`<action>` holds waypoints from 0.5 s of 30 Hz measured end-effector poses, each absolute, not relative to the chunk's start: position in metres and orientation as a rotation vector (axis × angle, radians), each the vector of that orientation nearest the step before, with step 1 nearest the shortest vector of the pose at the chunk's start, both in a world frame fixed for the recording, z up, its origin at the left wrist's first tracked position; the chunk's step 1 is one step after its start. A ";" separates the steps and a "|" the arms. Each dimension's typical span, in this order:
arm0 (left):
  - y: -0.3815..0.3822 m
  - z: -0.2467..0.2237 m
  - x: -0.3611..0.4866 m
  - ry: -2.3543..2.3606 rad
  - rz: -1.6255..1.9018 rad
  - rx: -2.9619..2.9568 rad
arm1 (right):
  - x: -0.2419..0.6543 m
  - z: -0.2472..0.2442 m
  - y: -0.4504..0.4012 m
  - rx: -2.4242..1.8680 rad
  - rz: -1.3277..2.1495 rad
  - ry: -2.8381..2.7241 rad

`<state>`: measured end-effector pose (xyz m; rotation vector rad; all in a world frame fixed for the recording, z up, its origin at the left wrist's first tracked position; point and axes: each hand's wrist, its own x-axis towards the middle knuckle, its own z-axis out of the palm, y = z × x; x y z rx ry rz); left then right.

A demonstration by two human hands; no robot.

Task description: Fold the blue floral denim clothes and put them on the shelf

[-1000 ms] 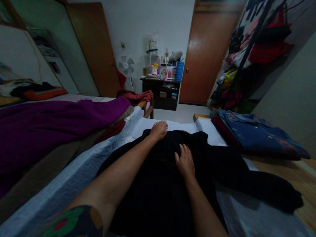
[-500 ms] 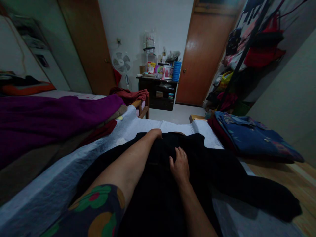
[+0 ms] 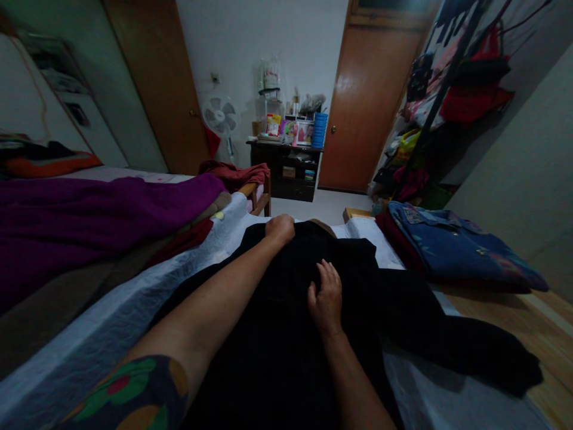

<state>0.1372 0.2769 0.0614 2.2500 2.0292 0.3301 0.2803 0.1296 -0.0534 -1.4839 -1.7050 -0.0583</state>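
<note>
A black long-sleeved jacket (image 3: 268, 346) lies spread out in front of me, one sleeve stretched to the right. My left hand (image 3: 280, 228) is closed on the cloth near the collar, at the jacket's far end; its fingertips are hidden. Just right of it, a brownish strip (image 3: 323, 227) shows at the neck. My right hand (image 3: 326, 301) rests on the jacket's upper part, palm down with fingers stretched out, gripping nothing. Dark cloth makes folds and edges hard to make out.
A pale quilted sheet (image 3: 107, 334) lies under the jacket. Folded blue denim clothing (image 3: 461, 251) is stacked at right, beside a wooden surface (image 3: 510, 316). Purple cloth (image 3: 111, 215) covers the left side. Beyond stand a fan (image 3: 221, 116) and a dark cabinet (image 3: 282, 173).
My left hand has moved away from me and slightly up, closing on the collar area, and the jacket's far edge has shifted with it. My right hand stays nearly in place.
</note>
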 end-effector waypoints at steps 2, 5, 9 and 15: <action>0.276 0.077 0.132 2.071 0.467 2.320 | 0.280 -0.056 0.130 -1.476 -0.095 -1.693; 0.280 0.096 0.117 2.180 0.711 2.376 | 0.279 -0.060 0.130 -1.534 -0.116 -1.712; 0.289 0.099 0.093 2.242 0.866 2.338 | 0.276 -0.064 0.129 -1.698 -0.094 -1.766; 0.277 0.034 0.085 1.996 0.687 2.464 | 0.275 -0.066 0.129 -1.883 0.028 -1.836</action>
